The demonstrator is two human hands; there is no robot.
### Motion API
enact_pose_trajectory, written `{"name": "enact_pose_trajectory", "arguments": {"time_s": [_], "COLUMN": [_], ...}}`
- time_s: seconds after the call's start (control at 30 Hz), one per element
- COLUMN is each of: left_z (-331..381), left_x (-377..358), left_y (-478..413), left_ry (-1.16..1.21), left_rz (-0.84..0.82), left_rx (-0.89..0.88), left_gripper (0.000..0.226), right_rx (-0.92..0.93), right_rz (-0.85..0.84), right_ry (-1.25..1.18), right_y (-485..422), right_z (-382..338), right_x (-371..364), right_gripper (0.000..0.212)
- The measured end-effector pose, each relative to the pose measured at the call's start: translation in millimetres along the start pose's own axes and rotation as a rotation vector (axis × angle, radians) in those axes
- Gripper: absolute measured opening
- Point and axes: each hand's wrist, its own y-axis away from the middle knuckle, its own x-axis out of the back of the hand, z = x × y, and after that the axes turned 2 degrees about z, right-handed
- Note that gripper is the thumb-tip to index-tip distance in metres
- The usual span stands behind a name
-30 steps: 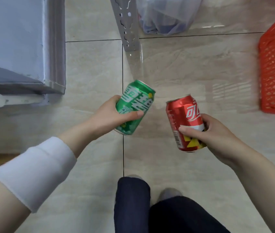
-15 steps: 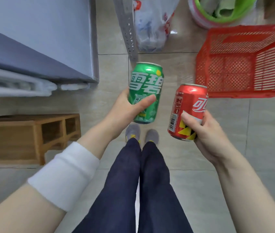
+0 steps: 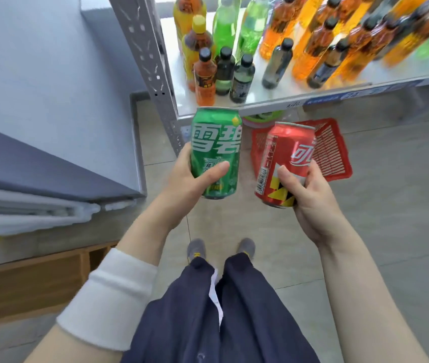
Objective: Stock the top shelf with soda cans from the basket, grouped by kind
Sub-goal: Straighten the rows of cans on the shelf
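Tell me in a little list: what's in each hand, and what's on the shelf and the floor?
left hand: holds green can, upright
right hand: holds red can, tilted a bit
shelf: bottles, orange, green and dark
floor: red basket, partly behind the red can
cans on this shelf: none in view

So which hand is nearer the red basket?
Right. The right hand, gripping the Coca-Cola can, is in front of the red basket; the left hand, gripping the Sprite can, is farther left.
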Motion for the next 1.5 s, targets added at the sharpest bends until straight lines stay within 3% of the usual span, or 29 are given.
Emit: {"name": "enact_pose_trajectory", "arguments": {"time_s": [0.13,0.23,0.43,0.7,0.87,0.97,1.07,1.27,1.37,1.5], "left_z": [41,70,122,166,201,224,246,278,290,301], "left_x": [-25,-53,-114,-167,-176,-172,-164,-150,-148,-152], "left_y": [-4,-11,-25,-40,-53,-66,-82,-122,-142,-161], "left_ry": [-0.043,-0.059,-0.058,-0.077,-0.074,-0.069,-0.054,-0.048,-0.063,-0.066], "left_rz": [0.001,0.004,0.096,0.208,0.222,0.220,0.214,0.182,0.171,0.164], "left_rx": [-0.105,-0.173,-0.267,-0.370,-0.428,-0.469,-0.512,-0.548,-0.544,-0.538], "left_gripper": [0.052,0.060,0.063,0.064,0.055,0.057,0.059,0.058,0.051,0.058], "right_rx": [0.083,0.179,0.360,0.449,0.489,0.517,0.536,0.589,0.609,0.623], "right_rz": [0.028,0.039,-0.001,-0.125,-0.169,-0.178,-0.177,-0.119,-0.074,0.004], "right_ry": [0.031,0.065,0.082,0.091,0.091,0.093,0.097,0.090,0.095,0.108], "right_y": [2,-2,-19,-42,-60,-73,-88,-119,-134,-152], "right_z": [-42,-76,-142,-198,-233,-255,-274,-311,-324,-339], "right_x": [16,34,79,125,124,118,109,92,89,97], "right_gripper": [0.091,0.093,0.071,0.084,0.088,0.072,0.081,0.064,0.068,0.077]}}
